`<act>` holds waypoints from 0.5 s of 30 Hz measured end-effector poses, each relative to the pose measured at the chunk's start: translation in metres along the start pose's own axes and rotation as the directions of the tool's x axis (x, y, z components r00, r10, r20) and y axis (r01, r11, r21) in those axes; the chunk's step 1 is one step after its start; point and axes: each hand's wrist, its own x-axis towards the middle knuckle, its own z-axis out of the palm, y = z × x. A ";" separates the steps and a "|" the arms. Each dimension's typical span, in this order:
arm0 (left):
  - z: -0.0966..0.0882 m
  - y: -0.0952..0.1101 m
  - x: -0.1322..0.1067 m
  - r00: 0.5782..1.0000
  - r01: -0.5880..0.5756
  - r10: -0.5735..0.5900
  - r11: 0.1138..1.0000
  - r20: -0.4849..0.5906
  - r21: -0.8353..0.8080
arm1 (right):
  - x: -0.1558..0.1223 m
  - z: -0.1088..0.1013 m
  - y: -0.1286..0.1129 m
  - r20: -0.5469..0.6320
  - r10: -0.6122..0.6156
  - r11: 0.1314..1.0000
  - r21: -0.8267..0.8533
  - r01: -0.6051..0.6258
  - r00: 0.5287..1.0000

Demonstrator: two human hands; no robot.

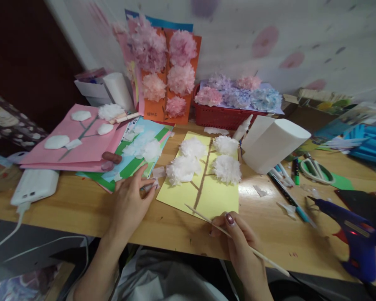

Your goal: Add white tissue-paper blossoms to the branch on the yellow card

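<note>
My right hand (241, 238) grips a thin pale wooden stick (269, 261) between thumb and fingers. Its pointed tip is over the lower edge of a yellow sheet of card (217, 196). On the card, a brown branch (202, 184) is drawn, with fluffy white paper flowers (227, 169) on both sides of it. Left of the card, my left hand (133, 196) rests low over the table with its fingers bent together. Something small and greyish shows at its fingertips, too small to name. Small pale paper scraps (158, 172) lie beside those fingers.
Pink card (50, 156) with white paper shapes lies at left, near a white power bank (36, 186). Behind stand orange card (150, 113) with pink flowers and a red basket (219, 119). At right are a paper roll (269, 146), scissors (316, 171) and a blue glue gun (354, 234).
</note>
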 end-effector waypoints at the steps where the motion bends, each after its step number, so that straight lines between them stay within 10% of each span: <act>1: 0.000 0.000 0.000 1.000 0.005 -0.005 1.000 -0.015 -0.004 | 0.000 0.001 0.000 -0.005 0.002 1.000 0.000 -0.002 1.000; 7: -0.004 0.012 -0.007 0.972 0.130 -0.201 0.890 -0.121 -0.436 | 0.001 -0.002 0.003 0.006 0.015 0.999 0.046 -0.015 1.000; 15: 0.008 0.052 -0.014 0.929 0.327 -0.329 0.525 0.167 -0.786 | 0.002 0.003 -0.004 -0.012 0.021 0.967 0.254 -0.017 1.000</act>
